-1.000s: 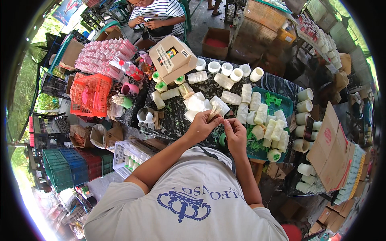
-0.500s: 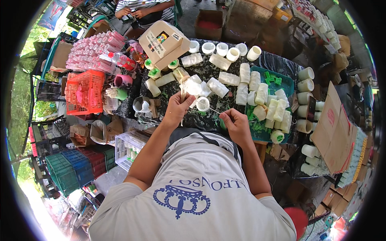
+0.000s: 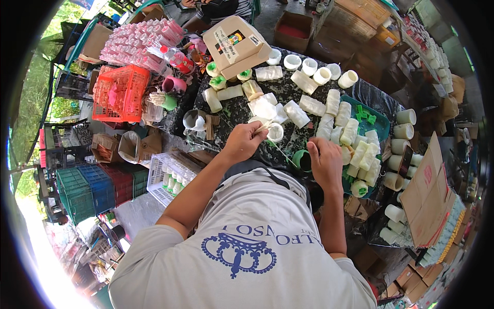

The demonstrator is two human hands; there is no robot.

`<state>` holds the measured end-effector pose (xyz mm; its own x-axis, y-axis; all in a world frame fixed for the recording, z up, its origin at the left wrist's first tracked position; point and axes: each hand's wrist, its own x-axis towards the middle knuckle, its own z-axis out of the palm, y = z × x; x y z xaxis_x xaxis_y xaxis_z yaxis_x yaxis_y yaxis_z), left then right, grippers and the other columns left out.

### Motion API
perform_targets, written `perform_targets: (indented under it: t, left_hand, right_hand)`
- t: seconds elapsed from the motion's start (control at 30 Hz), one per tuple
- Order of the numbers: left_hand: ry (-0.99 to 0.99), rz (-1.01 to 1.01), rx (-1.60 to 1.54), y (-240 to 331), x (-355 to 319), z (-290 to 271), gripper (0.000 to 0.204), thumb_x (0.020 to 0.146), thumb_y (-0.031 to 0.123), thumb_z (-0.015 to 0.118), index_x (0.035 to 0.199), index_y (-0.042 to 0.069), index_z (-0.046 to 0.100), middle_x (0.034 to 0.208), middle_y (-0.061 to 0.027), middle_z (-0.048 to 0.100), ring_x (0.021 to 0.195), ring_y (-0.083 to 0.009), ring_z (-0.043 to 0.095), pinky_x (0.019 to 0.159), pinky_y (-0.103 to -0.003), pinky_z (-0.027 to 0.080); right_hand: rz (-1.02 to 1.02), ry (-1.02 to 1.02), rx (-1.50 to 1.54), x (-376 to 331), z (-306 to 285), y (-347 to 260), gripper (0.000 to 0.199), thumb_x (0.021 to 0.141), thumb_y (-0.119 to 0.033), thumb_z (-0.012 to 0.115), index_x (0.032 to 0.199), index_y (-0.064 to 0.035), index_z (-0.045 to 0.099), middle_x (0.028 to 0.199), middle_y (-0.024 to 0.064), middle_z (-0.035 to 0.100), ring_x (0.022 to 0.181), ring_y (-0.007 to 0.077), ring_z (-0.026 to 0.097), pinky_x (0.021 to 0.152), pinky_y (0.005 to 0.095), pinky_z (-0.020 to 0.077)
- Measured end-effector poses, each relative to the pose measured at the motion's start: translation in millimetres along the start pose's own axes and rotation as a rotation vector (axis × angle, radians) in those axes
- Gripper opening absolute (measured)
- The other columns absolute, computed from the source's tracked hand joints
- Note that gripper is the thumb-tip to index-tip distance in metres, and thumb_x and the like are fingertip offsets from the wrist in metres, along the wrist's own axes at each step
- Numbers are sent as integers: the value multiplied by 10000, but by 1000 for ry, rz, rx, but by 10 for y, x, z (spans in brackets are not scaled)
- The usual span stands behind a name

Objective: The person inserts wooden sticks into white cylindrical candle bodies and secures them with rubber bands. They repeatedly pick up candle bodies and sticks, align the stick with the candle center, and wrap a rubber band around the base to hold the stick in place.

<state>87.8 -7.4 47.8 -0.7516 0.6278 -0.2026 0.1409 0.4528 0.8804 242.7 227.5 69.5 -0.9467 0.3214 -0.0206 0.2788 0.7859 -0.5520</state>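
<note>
My left hand [image 3: 244,142] is closed in a pinch on a pale string [image 3: 282,153], whose thin end slants down to the right. A few more pale strands stick out by its fingertips. Just beyond those fingertips stand a white wax cup [image 3: 276,133] and a white lumpy wax block [image 3: 263,108]. My right hand [image 3: 326,160] is apart from the string, its fingers curled in; whether they hold something is hidden. A green cup [image 3: 302,160] stands left of it. White wax cylinders [image 3: 312,105] lie about the black, wax-spattered table [image 3: 231,116].
At right, a green tray [image 3: 380,126] carries stacked wax cylinders and green scraps. A cardboard box [image 3: 236,46] stands at the back left, near an orange basket [image 3: 121,93] and pink bundles [image 3: 141,42]. White cups [image 3: 348,79] line the far edge. Another person [image 3: 221,9] sits beyond.
My right hand has let go of the string's end and moved right, beside the green cup. My left hand has lowered slightly, still pinching the string. The view has shifted, moving the table rightward.
</note>
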Motion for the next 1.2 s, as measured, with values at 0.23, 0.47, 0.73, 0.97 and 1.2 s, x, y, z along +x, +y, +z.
perform_targets:
  t: [0.23, 0.47, 0.73, 0.97, 1.2]
  left_hand:
    - [-62, -24, -339, -108, 150, 329, 258, 1072, 206, 681, 898, 17, 672, 741, 80, 527, 689, -38, 406, 587, -279, 359]
    - [612, -773, -1022, -1551, 1088, -477, 264, 1003, 317, 723, 861, 159, 567, 795, 43, 577, 461, -75, 303, 443, -297, 240]
    - [1187, -1310, -984, -1739, 2251, -163, 897, 827, 638, 853, 1420, 13, 600, 1367, -143, 659, 1183, -326, 648, 969, -525, 556]
    - [1196, -1418, -780, -2188, 2224, -213, 844, 817, 661, 838, 1295, -5, 638, 1191, -163, 731, 951, -339, 721, 800, -496, 600]
    - [1162, -947, -775, -1972, 1683, -68, 590, 971, 512, 663, 1173, -39, 719, 1233, -183, 733, 1058, -337, 721, 826, -469, 597]
  right_hand:
    - [84, -363, 589, 250, 529, -283, 248, 1078, -221, 594, 1047, 18, 653, 797, 230, 693, 737, 411, 686, 696, 464, 514]
    - [266, -65, 615, -11, 340, -146, 286, 1111, -265, 546, 1073, 10, 613, 744, 216, 628, 676, 382, 630, 652, 460, 473]
    - [388, 126, 617, -389, 63, 146, 196, 1082, -155, 610, 1004, 18, 661, 706, 29, 571, 641, 94, 465, 586, 303, 389]
    - [438, 150, 661, -565, 72, 166, 185, 1072, -136, 631, 975, 8, 697, 699, -45, 515, 626, 51, 404, 558, 264, 323]
    - [380, 159, 683, -505, 153, 43, 169, 1048, -123, 682, 997, 31, 730, 703, -51, 543, 643, 44, 438, 581, 254, 363]
